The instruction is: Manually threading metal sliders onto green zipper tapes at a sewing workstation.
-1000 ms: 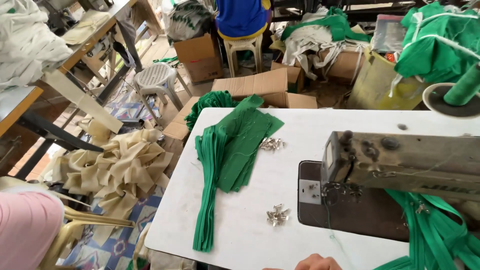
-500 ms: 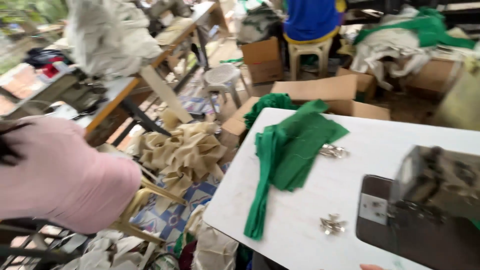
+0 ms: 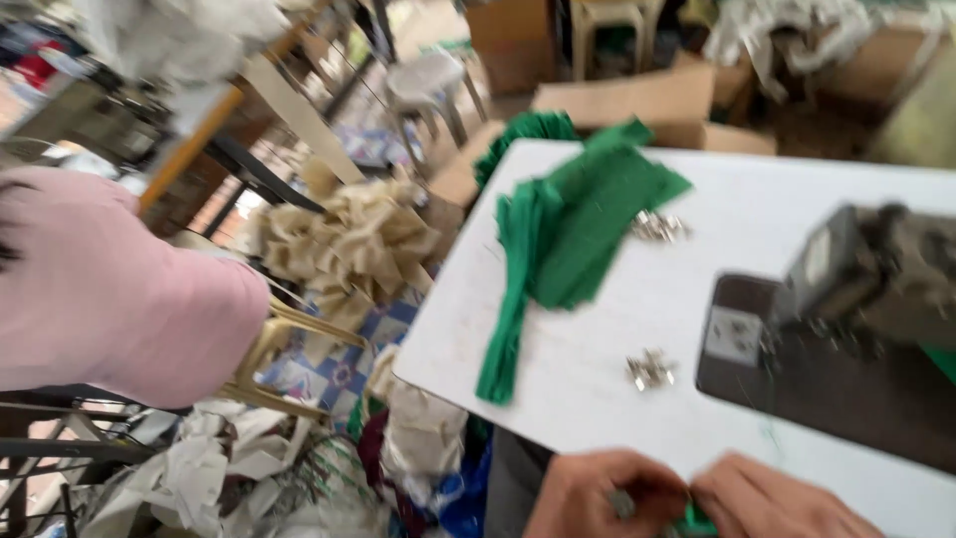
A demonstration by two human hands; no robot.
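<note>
Premises: a small garment sewing workshop, crowded and untidy. Evidence follows. An industrial sewing machine with a grey-beige head (image 3: 876,274) stands on a white work table (image 3: 617,418). A stack of cut green fabric pieces (image 3: 568,234) lies on that table, with small clusters of silver metal fittings (image 3: 649,370) near it. A heap of beige cloth offcuts (image 3: 349,244) sits on the floor to the left. Brown cardboard boxes (image 3: 637,100) stand behind the table. White fabric scraps (image 3: 199,478) litter the floor, and a white plastic stool (image 3: 426,82) stands among further wooden work benches (image 3: 214,125).
</note>
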